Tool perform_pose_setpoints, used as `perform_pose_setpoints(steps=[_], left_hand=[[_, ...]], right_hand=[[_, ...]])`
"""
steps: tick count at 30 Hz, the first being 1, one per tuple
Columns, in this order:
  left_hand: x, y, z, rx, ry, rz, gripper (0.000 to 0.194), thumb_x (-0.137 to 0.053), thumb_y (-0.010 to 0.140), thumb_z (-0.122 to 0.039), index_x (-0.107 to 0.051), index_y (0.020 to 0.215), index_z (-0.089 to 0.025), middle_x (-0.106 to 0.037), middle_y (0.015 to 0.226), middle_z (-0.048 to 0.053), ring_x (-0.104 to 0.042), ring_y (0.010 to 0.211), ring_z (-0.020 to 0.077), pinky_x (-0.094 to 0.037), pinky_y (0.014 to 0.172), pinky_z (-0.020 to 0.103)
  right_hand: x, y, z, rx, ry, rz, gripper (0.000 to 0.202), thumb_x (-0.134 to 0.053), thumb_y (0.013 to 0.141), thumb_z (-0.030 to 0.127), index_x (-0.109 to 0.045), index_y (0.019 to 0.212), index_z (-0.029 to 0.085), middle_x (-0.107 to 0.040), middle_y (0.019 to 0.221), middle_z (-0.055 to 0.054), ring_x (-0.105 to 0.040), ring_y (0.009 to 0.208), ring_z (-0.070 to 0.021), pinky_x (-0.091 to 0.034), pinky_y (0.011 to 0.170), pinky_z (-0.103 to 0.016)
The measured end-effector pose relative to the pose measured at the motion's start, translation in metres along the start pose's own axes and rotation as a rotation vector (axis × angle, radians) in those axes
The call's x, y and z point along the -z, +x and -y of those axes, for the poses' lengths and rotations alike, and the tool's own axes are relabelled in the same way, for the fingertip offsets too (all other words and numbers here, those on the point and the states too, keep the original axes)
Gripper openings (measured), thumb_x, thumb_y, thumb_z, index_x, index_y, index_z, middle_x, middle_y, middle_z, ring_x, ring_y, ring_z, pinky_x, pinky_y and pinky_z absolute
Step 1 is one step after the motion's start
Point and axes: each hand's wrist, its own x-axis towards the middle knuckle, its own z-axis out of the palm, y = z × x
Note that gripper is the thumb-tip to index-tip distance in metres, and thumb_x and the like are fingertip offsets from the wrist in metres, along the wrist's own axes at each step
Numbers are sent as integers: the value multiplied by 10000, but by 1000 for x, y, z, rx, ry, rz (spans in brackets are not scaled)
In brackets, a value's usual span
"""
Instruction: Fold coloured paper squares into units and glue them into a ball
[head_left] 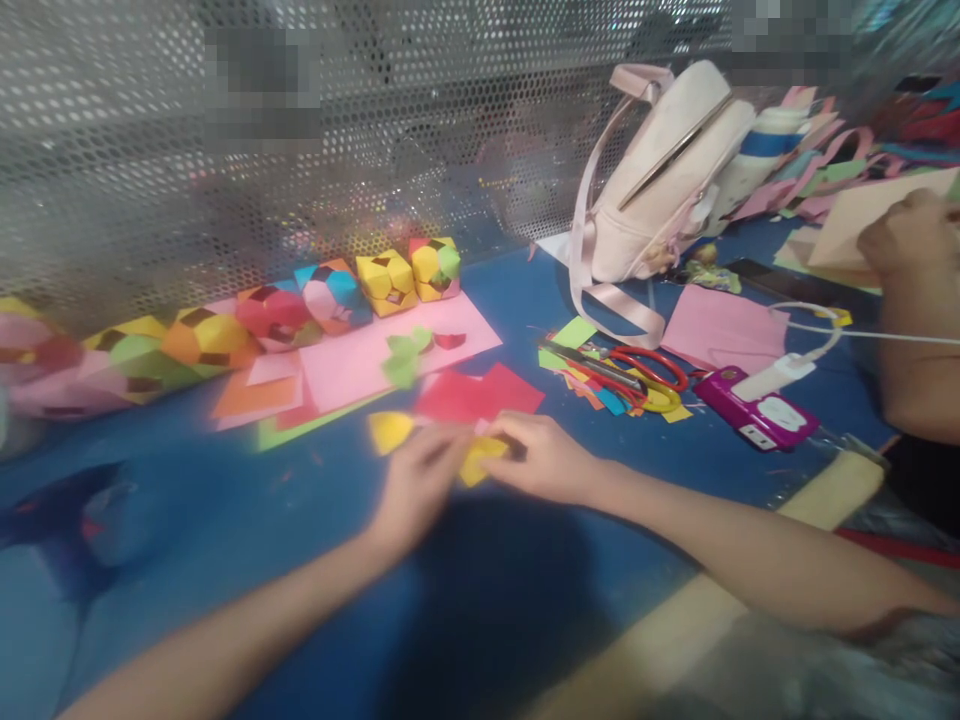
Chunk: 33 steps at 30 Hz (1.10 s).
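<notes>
Between my two hands is a small folded piece of yellow paper (482, 462). My right hand (541, 456) pinches its right side with thumb and fingers. Bent fingers of my left hand (426, 478) meet its left edge; blur hides part of that grip. Another yellow paper piece (390, 432) lies just left of my left hand. Behind my hands are red paper sheets (480, 393). Farther back, green folded pieces (403, 358) and a small red piece (450, 341) rest on pink paper (337, 370).
Several folded paper balls (386, 281) line the perforated metal panel (465, 160). Scissors (652, 378) lie on paper scraps, near a purple power strip (757, 408) with a white plug. A pale backpack (667, 170) stands behind. Another person's hand (907, 235) is at far right.
</notes>
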Motion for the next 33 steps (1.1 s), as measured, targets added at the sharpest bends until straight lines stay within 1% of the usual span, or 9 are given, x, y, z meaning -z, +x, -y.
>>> perform_pose_setpoints(steps=[6,10,13,16,18,21,24,29,33], left_hand=[[-6,-1,1,-78,-31,70,144,-584,800,-216,-670,914,-201,-679,997,60,-614,939,183,-475,848,312],[-10,0,3,-35,-58,66,162,-587,765,-166,-639,915,-197,-661,942,49,-620,886,171,-496,795,289],[-11,1,4,22,-137,70,155,-582,750,-148,-617,895,-190,-656,915,36,-627,872,160,-499,794,281],[-9,3,6,73,-179,42,149,-575,745,-146,-603,886,-184,-646,898,29,-629,860,157,-501,785,282],[-8,4,9,77,-146,13,139,-576,747,-162,-605,881,-179,-632,886,31,-620,850,162,-495,779,288],[-6,4,11,51,-42,7,114,-576,760,-195,-620,864,-175,-628,874,39,-600,848,168,-472,796,299],[-4,4,10,42,32,-3,95,-561,780,-217,-628,830,-170,-640,852,44,-590,822,171,-461,779,302],[-5,5,10,11,63,7,97,-549,792,-221,-631,822,-179,-650,833,33,-588,793,165,-466,756,297],[-7,1,3,-58,96,-3,113,-545,796,-211,-597,891,-178,-634,900,50,-596,857,172,-478,795,313]], right_hand=[[-8,0,-3,-81,30,-53,60,-568,732,105,-587,718,160,-603,668,3,-550,605,-108,-402,557,-197],[-7,1,-2,-115,55,-45,81,-571,722,93,-603,751,162,-629,707,-2,-575,647,-116,-425,599,-205],[-3,2,-1,-125,94,18,85,-589,749,153,-620,829,153,-651,758,-24,-595,679,-129,-448,625,-219],[2,1,0,-70,67,69,132,-595,776,225,-625,882,151,-644,750,-27,-580,642,-126,-445,599,-221],[4,1,0,-12,10,35,104,-547,817,212,-631,822,150,-632,713,-27,-568,627,-122,-434,603,-224],[5,0,-2,52,-61,-21,237,-456,879,189,-618,711,150,-619,665,-32,-559,610,-117,-418,602,-227],[5,0,-2,103,-82,-19,270,-433,895,190,-610,695,153,-612,654,-32,-556,600,-115,-415,595,-226],[2,0,-1,114,-55,-45,169,-493,873,212,-631,793,153,-628,705,-36,-570,635,-123,-433,607,-227],[4,1,0,96,-8,-78,195,-488,873,183,-630,742,155,-641,702,-32,-580,643,-119,-442,630,-226]])
